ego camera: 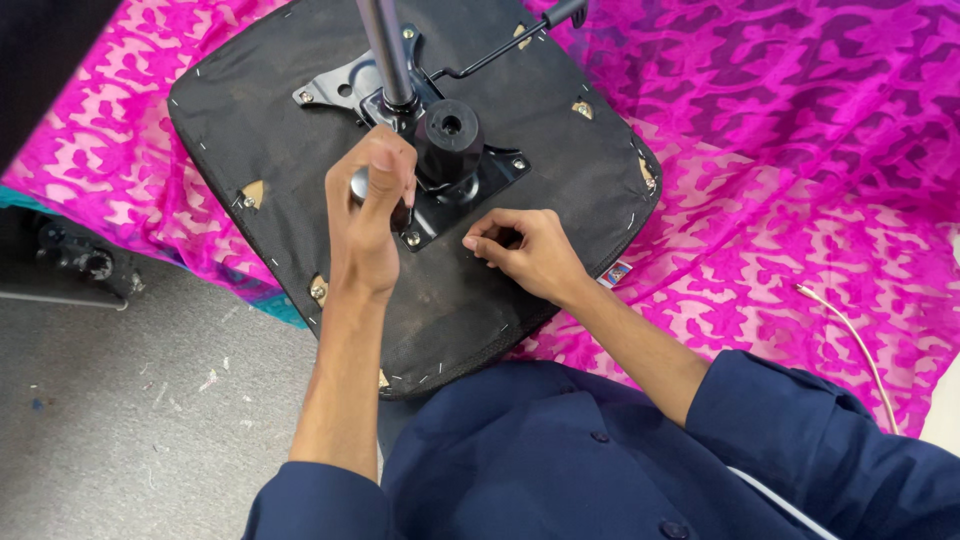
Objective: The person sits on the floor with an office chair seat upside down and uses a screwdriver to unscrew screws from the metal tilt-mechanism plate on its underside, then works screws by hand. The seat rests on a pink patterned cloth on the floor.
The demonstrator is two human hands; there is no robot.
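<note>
Head view looks down past a navy shirt with rolled sleeves to both bare forearms. Right hand rests on the seat, an upturned chair seat covered in black fabric and stapled along its edge; the fingers are curled narrow, thumb and forefinger pinched together at the tip, and whether they grip anything small cannot be told. Left hand is just beside it, closed around a dark tool whose end pokes out at the left of the fist; the tool's tip is hidden behind the fingers, near a bolt at the corner of the black metal plate. That plate is fixed at the middle of the seat, with a black cylinder standing on it and a grey post rising just behind. A thin lever runs off to the upper right. The seat lies on a pink patterned cloth. A white cable crosses the cloth at right, and grey floor shows at left.
</note>
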